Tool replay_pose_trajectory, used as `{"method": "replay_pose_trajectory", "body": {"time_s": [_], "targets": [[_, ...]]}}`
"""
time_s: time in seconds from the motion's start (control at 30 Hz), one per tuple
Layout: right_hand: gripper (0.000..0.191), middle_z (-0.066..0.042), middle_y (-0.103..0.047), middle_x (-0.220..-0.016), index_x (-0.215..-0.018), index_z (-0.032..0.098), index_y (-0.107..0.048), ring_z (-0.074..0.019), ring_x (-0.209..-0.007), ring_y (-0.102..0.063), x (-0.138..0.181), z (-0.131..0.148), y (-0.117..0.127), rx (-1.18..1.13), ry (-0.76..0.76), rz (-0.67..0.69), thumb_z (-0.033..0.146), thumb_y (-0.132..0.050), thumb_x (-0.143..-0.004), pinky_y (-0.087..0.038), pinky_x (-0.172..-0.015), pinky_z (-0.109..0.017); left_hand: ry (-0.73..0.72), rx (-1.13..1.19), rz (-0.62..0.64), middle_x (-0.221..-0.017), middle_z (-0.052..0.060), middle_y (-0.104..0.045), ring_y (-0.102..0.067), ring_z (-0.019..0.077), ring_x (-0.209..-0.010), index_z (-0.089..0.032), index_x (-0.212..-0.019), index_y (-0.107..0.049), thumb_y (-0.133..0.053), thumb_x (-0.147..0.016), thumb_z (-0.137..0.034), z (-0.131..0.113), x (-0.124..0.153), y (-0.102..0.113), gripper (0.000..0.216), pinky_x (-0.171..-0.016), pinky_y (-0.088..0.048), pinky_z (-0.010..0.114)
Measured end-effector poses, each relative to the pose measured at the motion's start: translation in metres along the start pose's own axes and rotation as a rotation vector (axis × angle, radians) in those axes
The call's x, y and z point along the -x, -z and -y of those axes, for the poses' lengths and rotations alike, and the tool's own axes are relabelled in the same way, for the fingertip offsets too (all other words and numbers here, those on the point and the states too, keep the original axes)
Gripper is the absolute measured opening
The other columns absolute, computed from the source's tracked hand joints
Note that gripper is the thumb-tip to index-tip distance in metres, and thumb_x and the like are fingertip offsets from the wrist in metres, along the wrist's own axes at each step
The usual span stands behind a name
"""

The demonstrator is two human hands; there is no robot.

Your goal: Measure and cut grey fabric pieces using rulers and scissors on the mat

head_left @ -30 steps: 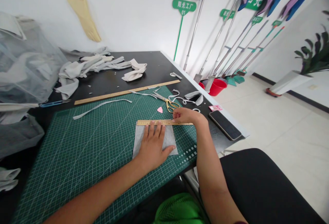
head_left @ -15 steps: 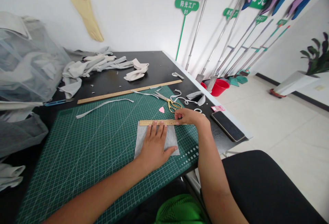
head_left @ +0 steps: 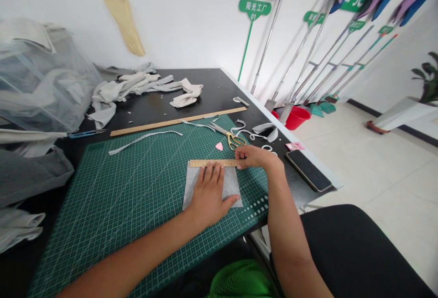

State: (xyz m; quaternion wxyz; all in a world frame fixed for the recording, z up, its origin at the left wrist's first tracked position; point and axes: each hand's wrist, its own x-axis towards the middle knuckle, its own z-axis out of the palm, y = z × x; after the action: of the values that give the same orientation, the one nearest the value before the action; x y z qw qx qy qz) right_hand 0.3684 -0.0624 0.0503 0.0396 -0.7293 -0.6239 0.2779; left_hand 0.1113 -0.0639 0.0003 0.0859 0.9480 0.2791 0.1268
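A square of grey cloth (head_left: 230, 184) lies flat on the green cutting mat (head_left: 137, 184). Along its far edge rests a short wooden ruler (head_left: 197, 163). My left hand (head_left: 209, 193) is open and flat on the cloth, its fingertips touching the ruler and its thumb spread to the right. With bent, closed fingers, my right hand (head_left: 253, 157) grips the ruler's right end. Just beyond the hands are gold-handled scissors (head_left: 234, 140) and a small pink triangular piece (head_left: 219, 146), perhaps tailor's chalk.
A long wooden ruler (head_left: 153, 126) and narrow cloth strips (head_left: 143, 140) lie farther back. Cloth scraps (head_left: 119, 89), a clear bin (head_left: 51, 83) and blue-handled snips (head_left: 85, 133) are at the left. A phone (head_left: 308, 170) lies near the right table edge, beside a black chair (head_left: 345, 248).
The whole view has shifted slightly, so everything appears a little farther right. Both hands keep their places on the cloth and ruler.
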Motion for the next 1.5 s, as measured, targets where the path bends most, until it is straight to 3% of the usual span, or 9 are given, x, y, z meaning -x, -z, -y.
{"method": "replay_pose_trajectory", "body": {"time_s": [0.23,0.4,0.67,0.9,1.5], "targets": [[0.025,-0.001,-0.067,-0.093,-0.092,0.024,-0.071,-0.0186,-0.08,-0.059,0.002,0.008,0.003,0.008,0.01,-0.006,0.029,-0.082,-0.07,-0.04,-0.068,-0.026,-0.008,0.007,-0.007,-0.163,0.017,-0.03,-0.018,0.0385,-0.153,-0.011,-0.153,-0.037,-0.048,-0.09,-0.071,0.0,0.0,0.002,0.088,-0.125,-0.016,0.058],[0.025,-0.001,-0.067,-0.095,-0.094,0.024,-0.072,-0.0187,-0.084,-0.058,-0.001,0.011,0.001,-0.005,0.039,0.001,0.028,-0.081,-0.071,-0.04,-0.07,-0.026,-0.002,-0.027,-0.037,-0.166,0.018,-0.023,-0.011,0.0403,-0.155,-0.012,-0.153,-0.037,-0.05,-0.089,-0.07,-0.002,0.001,0.003,0.087,-0.124,-0.014,0.061],[0.017,0.0,-0.063,-0.089,-0.09,0.021,-0.069,-0.0157,-0.079,-0.057,0.001,0.01,0.001,-0.045,0.06,0.013,0.019,-0.076,-0.075,-0.039,-0.067,-0.024,0.005,-0.019,-0.004,-0.166,0.016,-0.023,-0.011,0.0406,-0.155,-0.013,-0.155,-0.036,-0.043,-0.09,-0.074,0.0,0.0,0.001,0.089,-0.125,-0.011,0.06],[0.026,0.0,-0.064,-0.092,-0.093,0.021,-0.067,-0.0165,-0.082,-0.059,0.002,0.002,0.002,-0.066,0.029,0.03,0.018,-0.079,-0.071,-0.041,-0.068,-0.025,-0.004,-0.024,0.017,-0.166,0.018,-0.023,-0.01,0.0406,-0.155,-0.01,-0.155,-0.034,-0.044,-0.091,-0.072,0.0,0.0,0.001,0.09,-0.125,-0.01,0.059],[0.025,-0.001,-0.065,-0.094,-0.091,0.022,-0.065,-0.0168,-0.082,-0.06,0.003,-0.002,0.001,-0.068,0.008,0.035,0.019,-0.08,-0.07,-0.041,-0.065,-0.024,-0.015,-0.045,0.025,-0.166,0.018,-0.023,-0.01,0.0417,-0.155,-0.011,-0.155,-0.035,-0.048,-0.088,-0.072,0.001,-0.001,0.001,0.092,-0.125,-0.011,0.06]]}}
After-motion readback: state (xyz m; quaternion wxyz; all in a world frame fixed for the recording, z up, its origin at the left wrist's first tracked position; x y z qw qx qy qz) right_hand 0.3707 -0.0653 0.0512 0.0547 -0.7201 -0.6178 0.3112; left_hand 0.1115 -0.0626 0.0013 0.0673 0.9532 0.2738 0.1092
